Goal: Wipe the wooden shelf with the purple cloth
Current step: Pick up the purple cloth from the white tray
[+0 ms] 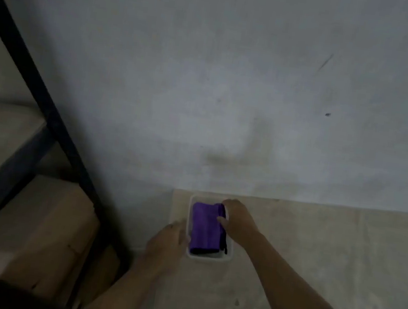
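A folded purple cloth (205,226) lies inside a small white tray (205,257) at the back left corner of the pale wooden shelf (313,261), close to the wall. My right hand (237,220) reaches over the tray's right side, and its thumb and fingers pinch the cloth's right edge. My left hand (168,243) grips the tray's left rim. The picture is dim and slightly blurred.
A grey wall (234,80) rises straight behind the shelf. To the left stands a black metal rack frame (53,120) with cardboard boxes (51,224) on its lower level. The shelf surface stretches to the right and toward me.
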Motion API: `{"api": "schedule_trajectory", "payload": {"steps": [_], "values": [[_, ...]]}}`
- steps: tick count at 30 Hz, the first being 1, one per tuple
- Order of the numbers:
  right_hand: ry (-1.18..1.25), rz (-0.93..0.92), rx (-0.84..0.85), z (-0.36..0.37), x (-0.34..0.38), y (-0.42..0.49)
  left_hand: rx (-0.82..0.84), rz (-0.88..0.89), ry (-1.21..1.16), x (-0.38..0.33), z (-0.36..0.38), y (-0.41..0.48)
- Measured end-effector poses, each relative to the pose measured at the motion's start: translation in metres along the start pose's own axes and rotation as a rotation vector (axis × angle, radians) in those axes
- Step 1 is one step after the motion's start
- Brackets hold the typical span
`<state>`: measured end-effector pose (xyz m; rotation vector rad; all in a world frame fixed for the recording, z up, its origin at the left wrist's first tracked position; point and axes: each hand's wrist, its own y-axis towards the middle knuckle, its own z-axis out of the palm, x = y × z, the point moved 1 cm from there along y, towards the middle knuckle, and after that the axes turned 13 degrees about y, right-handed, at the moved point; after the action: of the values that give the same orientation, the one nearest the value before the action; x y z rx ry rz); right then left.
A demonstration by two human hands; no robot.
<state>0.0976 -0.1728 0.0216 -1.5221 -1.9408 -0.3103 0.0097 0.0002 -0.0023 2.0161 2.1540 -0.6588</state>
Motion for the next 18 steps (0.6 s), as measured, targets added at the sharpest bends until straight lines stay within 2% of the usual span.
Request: {"api": "schedule_trajectory", "payload": {"steps": [5, 12, 15, 18], "values": [[-0.072, -0.049, 0.127, 0.008, 0.004, 0.022, -0.042, -0.013, -0.142, -0.001, 0.011, 0.008], [-0.257, -0.03, 0.299, 0.018, 0.003, 0.044, -0.021, -0.018, -0.135, 0.005, 0.02, 0.013], [-0.361, -0.039, 0.333, 0.023, 0.004, 0.049, -0.008, -0.028, -0.135, 0.008, 0.022, 0.014], [-0.298, -0.023, 0.321, 0.03, -0.001, 0.051, -0.008, -0.012, -0.128, 0.008, 0.024, 0.014]]}}
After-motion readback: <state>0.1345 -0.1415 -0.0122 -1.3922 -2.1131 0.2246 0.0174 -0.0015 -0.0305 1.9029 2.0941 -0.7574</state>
